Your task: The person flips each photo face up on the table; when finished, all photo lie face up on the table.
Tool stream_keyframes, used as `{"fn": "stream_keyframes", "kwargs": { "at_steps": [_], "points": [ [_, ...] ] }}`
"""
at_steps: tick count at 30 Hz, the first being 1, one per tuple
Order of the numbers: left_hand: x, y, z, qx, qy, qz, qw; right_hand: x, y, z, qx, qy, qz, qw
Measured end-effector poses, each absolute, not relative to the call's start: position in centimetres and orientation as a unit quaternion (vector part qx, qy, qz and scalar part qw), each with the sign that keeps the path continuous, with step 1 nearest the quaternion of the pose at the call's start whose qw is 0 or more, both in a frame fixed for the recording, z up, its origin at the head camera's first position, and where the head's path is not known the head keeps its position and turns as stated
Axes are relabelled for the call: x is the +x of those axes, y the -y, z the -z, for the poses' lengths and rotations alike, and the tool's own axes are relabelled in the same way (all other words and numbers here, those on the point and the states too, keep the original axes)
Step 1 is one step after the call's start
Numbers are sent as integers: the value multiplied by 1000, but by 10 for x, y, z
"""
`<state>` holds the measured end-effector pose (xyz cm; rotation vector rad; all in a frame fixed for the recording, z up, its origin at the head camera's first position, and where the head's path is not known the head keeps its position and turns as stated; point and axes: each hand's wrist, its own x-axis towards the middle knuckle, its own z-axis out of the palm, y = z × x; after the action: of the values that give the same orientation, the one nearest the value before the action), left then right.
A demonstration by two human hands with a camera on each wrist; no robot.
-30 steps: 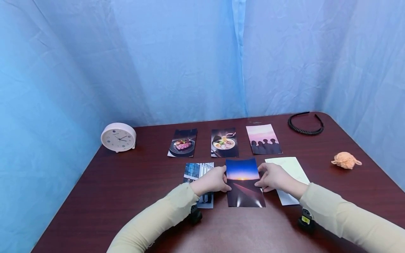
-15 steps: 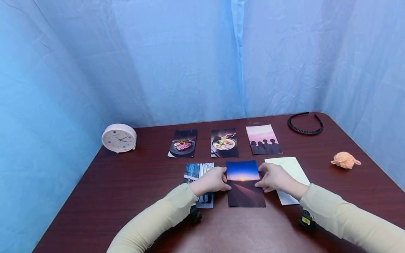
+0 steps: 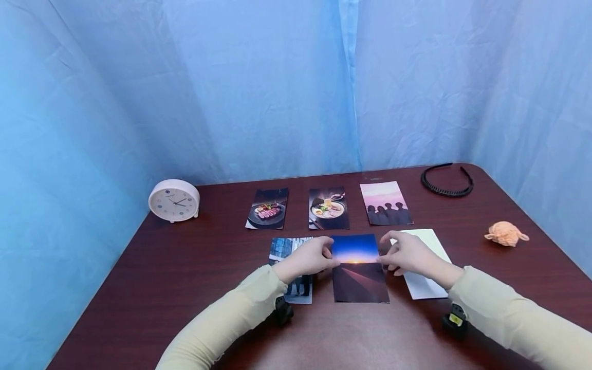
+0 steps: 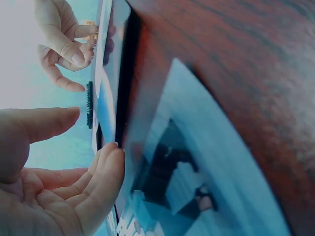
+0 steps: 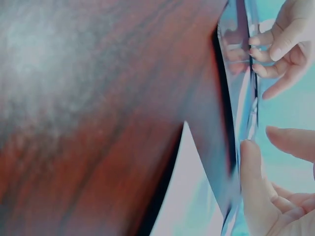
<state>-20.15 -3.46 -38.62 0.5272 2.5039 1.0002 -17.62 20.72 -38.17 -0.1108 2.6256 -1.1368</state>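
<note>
A sunset photo (image 3: 359, 280) lies on the dark table in the middle of the front row, between both hands. My left hand (image 3: 309, 258) is at its left edge, thumb and fingers spread apart, over a photo of people before a building (image 3: 300, 293). At the right edge is my right hand (image 3: 409, 254), its thumb and fingers also apart, over a pale sheet (image 3: 418, 288). Both wrist views show a gap between thumb and fingers, with fingertips of the left hand (image 4: 59, 201) and right hand (image 5: 275, 206) at or very near the photo's edge.
Behind lie a steak photo (image 3: 267, 209), a ramen photo (image 3: 328, 208) and a photo of silhouettes under a pink sky (image 3: 387, 204). A white clock (image 3: 173, 201) stands left. On the right are a black headband (image 3: 446, 192) and peach yarn (image 3: 505, 234). Blue curtains (image 3: 259, 92) enclose the table.
Both hands have loosened from the sunset photo's sides. The right hand has shifted slightly right and its fingers have spread. The photo's near edge, curled up earlier, now lies flatter.
</note>
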Motion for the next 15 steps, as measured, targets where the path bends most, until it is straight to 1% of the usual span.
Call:
{"fn": "stream_keyframes", "kwargs": {
  "at_steps": [8, 15],
  "points": [
    [-202, 32, 379, 187, -893, -376, 163, -174, -228, 378, -51, -911, 390, 122],
    [-200, 32, 376, 184, -895, -383, 138, -173, -247, 374, -38, -908, 399, 125]
  ]
}}
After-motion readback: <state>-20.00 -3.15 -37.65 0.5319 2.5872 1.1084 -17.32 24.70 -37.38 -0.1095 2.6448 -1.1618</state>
